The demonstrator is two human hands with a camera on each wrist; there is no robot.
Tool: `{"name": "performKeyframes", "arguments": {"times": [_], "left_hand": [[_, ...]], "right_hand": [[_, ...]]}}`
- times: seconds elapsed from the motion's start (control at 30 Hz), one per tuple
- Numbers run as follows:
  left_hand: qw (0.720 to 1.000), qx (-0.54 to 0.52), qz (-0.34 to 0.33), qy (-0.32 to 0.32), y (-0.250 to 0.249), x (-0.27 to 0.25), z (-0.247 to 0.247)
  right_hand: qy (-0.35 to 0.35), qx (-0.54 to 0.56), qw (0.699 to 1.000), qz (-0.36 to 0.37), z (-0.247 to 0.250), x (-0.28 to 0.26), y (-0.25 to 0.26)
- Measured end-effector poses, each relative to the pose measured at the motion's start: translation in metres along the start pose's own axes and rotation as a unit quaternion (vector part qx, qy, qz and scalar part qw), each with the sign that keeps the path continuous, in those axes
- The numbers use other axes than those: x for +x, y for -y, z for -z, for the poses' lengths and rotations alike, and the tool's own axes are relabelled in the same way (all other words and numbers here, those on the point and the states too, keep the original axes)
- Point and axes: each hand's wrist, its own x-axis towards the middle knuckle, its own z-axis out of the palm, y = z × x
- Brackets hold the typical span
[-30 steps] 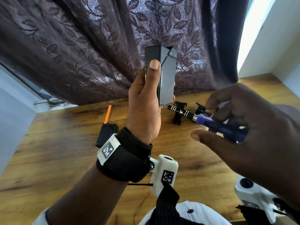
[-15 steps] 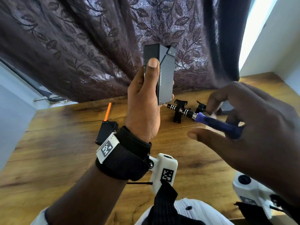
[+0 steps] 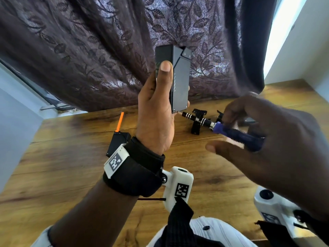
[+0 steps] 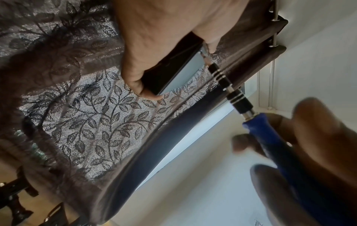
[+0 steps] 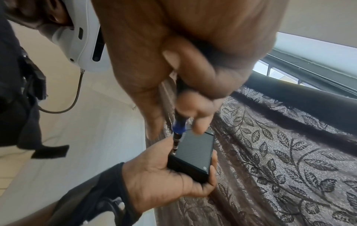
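Note:
My left hand (image 3: 156,111) holds a black rectangular box (image 3: 179,81) upright above the wooden table (image 3: 71,166), thumb along its near face and fingers wrapped behind. My right hand (image 3: 263,132) grips a screwdriver (image 3: 231,131) with a blue handle and a black, silver-ringed shaft. Its tip meets the box's lower corner; in the left wrist view the bit (image 4: 204,55) sits at the edge of the box (image 4: 173,71). The right wrist view shows the screwdriver (image 5: 178,130) set against the box (image 5: 193,154), near a corner screw.
A small black part with an orange stick (image 3: 119,134) lies on the table behind my left wrist. Black bracket pieces (image 3: 197,122) lie behind the screwdriver shaft. A dark leaf-patterned curtain (image 3: 89,50) hangs along the table's far edge.
The box and both hands have stayed nearly in place. The screwdriver remains at the box's lower corner, and my right fingers have shifted slightly on the handle.

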Motion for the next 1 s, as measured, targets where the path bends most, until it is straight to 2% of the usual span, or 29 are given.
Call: {"name": "performKeyframes", "arguments": {"times": [0.2, 0.4, 0.53, 0.63, 0.73, 1.0], "left_hand": [[1.0, 0.008, 0.009, -0.005, 0.005, -0.004, 0.0], [1.0, 0.013, 0.025, -0.006, 0.006, -0.007, 0.002], [0.999, 0.018, 0.029, -0.007, 0.004, -0.006, 0.003], [0.999, 0.019, 0.028, -0.004, 0.005, -0.007, 0.003], [1.0, 0.023, 0.016, -0.004, 0.009, -0.008, 0.003], [0.999, 0.032, 0.02, -0.008, 0.008, -0.006, 0.004]], "right_hand": [[-0.024, 0.003, 1.0, 0.01, 0.005, -0.001, -0.002], [0.008, 0.032, 0.999, -0.018, 0.003, -0.001, -0.004], [0.026, 0.015, 1.0, 0.002, 0.002, 0.005, -0.003], [0.017, -0.014, 1.0, 0.02, 0.002, 0.002, -0.006], [-0.005, -0.001, 1.0, 0.004, 0.002, -0.002, -0.007], [0.006, 0.01, 1.0, -0.005, -0.006, 0.002, -0.011]]}}
